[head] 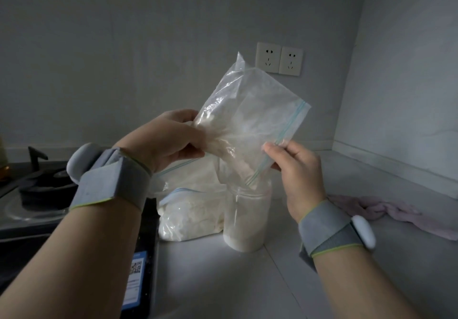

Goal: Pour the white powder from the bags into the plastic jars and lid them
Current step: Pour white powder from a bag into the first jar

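Observation:
A clear zip bag (250, 118) with a blue seal strip is tilted over an open plastic jar (246, 217), one corner of its mouth dipping into the jar's opening. My left hand (171, 140) grips the bag's lower side, where a little white powder clings. Thumb and fingers of my right hand (295, 165) pinch the seal edge. White powder fills the bottom of the jar. Behind and left of the jar lie other zip bags (190, 217) full of white powder. No lid is in view.
A grey counter (223, 281) holds everything. A stove with a dark pan (44, 187) sits at the left, a pink cloth (396, 212) at the right. Two wall sockets (280, 58) are behind the bag. A wall corner closes the right side.

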Demonstrator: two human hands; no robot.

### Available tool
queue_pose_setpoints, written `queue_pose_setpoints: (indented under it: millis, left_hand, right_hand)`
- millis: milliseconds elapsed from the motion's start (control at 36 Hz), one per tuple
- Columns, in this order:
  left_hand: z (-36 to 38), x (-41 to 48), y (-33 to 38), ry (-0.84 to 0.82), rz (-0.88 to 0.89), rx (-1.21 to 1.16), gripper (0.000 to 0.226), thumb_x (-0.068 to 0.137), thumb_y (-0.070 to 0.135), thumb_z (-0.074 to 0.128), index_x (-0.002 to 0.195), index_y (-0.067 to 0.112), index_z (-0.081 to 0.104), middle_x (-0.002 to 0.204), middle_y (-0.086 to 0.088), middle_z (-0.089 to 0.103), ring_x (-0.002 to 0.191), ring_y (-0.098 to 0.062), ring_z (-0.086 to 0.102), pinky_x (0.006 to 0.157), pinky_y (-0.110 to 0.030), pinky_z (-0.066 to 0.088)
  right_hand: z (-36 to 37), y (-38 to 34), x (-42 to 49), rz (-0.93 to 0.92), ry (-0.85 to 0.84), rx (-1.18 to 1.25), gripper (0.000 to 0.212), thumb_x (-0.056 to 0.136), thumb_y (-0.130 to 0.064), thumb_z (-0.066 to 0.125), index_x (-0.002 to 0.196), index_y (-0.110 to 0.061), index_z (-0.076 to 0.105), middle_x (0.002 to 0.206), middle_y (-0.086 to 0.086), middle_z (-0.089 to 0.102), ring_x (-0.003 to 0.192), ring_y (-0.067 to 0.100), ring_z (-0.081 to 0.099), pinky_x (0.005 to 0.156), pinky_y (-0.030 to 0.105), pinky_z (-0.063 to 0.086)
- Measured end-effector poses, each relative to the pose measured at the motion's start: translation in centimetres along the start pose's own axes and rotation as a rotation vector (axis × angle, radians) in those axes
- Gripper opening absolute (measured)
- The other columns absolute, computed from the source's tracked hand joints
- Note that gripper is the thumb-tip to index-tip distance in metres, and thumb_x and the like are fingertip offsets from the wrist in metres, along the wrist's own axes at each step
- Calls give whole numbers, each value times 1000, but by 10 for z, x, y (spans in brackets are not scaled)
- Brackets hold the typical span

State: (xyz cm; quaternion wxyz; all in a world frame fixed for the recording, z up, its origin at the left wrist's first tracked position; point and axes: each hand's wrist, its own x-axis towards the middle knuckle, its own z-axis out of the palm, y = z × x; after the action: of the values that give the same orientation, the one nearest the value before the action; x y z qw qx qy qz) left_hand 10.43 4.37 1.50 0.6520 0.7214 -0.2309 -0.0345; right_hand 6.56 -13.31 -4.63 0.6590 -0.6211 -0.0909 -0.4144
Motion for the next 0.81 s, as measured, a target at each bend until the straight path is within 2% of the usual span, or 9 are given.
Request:
queue_pose_setpoints:
  millis: [111,167,222,306,444,583,806]
  left_hand:
    - [-1,1,1,51,16,18,33,81,-20,46,90,8,61,98,-15,61,88,-23,62,62,-20,57]
    - [-1,1,2,98,24,30,36,80,-22,39,87,7,59,101,-18,58,92,-27,61,63,-22,57]
    - [1,2,3,131,31,34,38,80,-23,32,84,6,57,98,-18,55,92,-29,59,62,-24,57]
    - [3,1,4,136,23,35,34,81,-22,34,81,5,55,90,-16,55,86,-26,58,60,-24,57]
    - [2,2,2,164,-12,69,27,86,-17,39,80,3,56,83,-15,58,75,-24,61,61,-26,57]
    - [1,2,1,199,-19,104,22,86,-14,44,82,3,57,77,-16,59,65,-24,61,57,-26,57]
    - [-2,3,1,228,-11,113,21,85,-14,48,78,3,58,75,-15,60,65,-22,61,56,-23,57]
  right_hand:
    - [1,1,-1,10,-18,4,45,66,-23,64,70,19,49,69,10,46,68,20,41,66,32,36]
    - [1,0,-2,37,-53,-11,35,66,-25,64,63,9,53,69,10,47,68,18,44,63,28,37]
    - [1,1,-2,99,-111,-6,17,66,-23,67,60,-9,60,67,9,54,68,17,51,64,27,42]
    - [2,2,-3,127,-177,0,4,70,-16,72,67,-15,69,70,1,66,73,11,63,69,23,49]
    - [2,0,-2,49,-106,25,19,81,1,63,70,-13,67,62,-8,67,67,1,62,65,12,47]
    - [3,2,-4,55,-143,10,24,82,0,63,65,-17,68,61,-9,66,65,1,61,65,12,48]
    - [3,0,-3,35,-131,17,23,82,2,62,67,-16,67,59,-10,66,65,0,61,66,12,47]
